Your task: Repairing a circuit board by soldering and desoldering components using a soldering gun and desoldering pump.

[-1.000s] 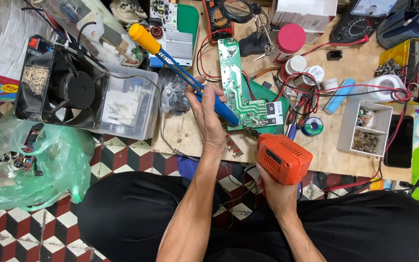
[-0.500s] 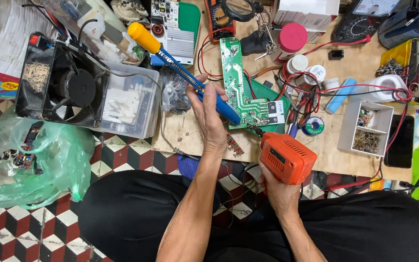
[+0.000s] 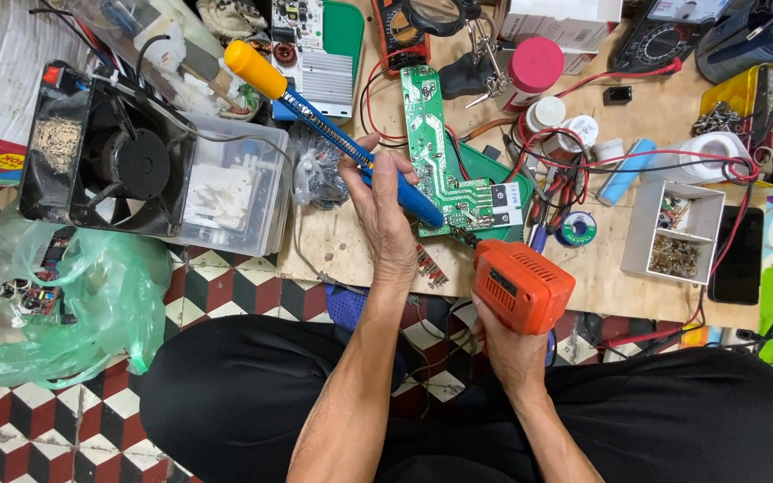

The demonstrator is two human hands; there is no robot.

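My left hand grips a blue desoldering pump with a yellow knob, its lower end resting on a green L-shaped circuit board. The board lies on a wooden work board low over the tiled floor. My right hand holds an orange soldering gun, whose tip points up at the lower edge of the circuit board, close to the pump's nozzle.
A black fan in a box and a clear plastic tub stand left. A green plastic bag lies on the floor. A solder spool, parts tray, multimeters, red wires and jars crowd the back and right.
The soldering gun has shifted slightly up toward the circuit board. My left hand keeps the pump on the board with little movement.
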